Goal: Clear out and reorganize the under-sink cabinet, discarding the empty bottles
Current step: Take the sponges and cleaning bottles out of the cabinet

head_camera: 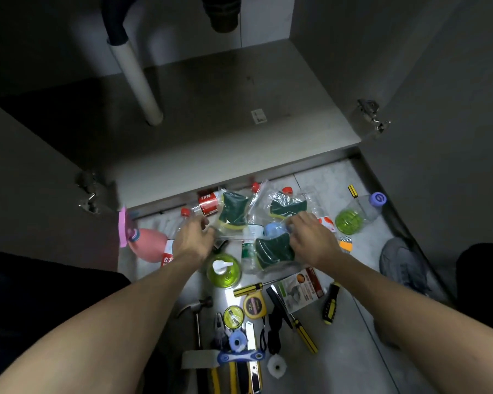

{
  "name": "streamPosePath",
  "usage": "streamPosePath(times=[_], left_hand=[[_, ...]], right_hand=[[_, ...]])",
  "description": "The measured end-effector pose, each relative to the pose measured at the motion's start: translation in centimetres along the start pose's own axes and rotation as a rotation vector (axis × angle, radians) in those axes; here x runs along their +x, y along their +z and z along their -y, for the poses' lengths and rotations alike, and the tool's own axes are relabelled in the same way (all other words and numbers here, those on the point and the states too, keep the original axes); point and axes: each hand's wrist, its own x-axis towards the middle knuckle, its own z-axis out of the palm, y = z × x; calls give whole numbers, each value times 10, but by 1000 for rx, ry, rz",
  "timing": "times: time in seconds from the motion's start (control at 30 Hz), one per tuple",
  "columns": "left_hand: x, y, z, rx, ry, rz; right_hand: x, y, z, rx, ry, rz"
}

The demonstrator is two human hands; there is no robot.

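The under-sink cabinet (pixel 211 132) fills the upper half of the frame; its doors are swung open and its grey shelf is seen bare except for a white drain pipe (pixel 137 78) at upper left and a small white tag (pixel 258 116) near centre. The pipework at the top edge is cut off by the frame.

On the tiled floor (pixel 350 336) in front of the cabinet, at frame centre, clear plastic bottles with red caps (pixel 202 206) are heaped together with bagged green-and-yellow sponges (pixel 234 213). A green-based bottle with a purple cap (pixel 362 211) lies at centre right, and a pink spray bottle (pixel 145 243) at centre left. A green pump bottle (pixel 224 270) stands just below the heap. Whether any bottle holds liquid cannot be determined.

The left hand (pixel 192 241) is curled around the neck end of a clear bottle. The right hand (pixel 310 237) is laid with bent fingers on a sponge bag (pixel 273 248); whether it is pinched cannot be told.

Along the lower centre, a hammer (pixel 195 311), a tape measure (pixel 254 305) and yellow-handled screwdrivers (pixel 305 332) are spread. Dim lighting obscures label text.
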Motion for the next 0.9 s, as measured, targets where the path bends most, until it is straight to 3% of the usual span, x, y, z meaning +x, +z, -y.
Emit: streamPosePath(times=[0.2,0.33,0.43,0.57,0.73,0.9], left_hand=[[-14,5,29,0,-82,-27],[-31,10,68,82,-178,-86],[-36,20,82,133,-228,-48],[-32,32,89,151,-245,-2],[-29,44,106,13,-302,-45],[-35,58,114,-128,-401,-26]], right_hand=[[-17,19,0,-24,-44,-83],[-16,18,-11,76,269,-283],[-8,13,-28,90,459,-211],[-4,17,-47,172,560,-51],[-3,30,-59,187,585,-36],[-2,36,-63,272,728,6]])
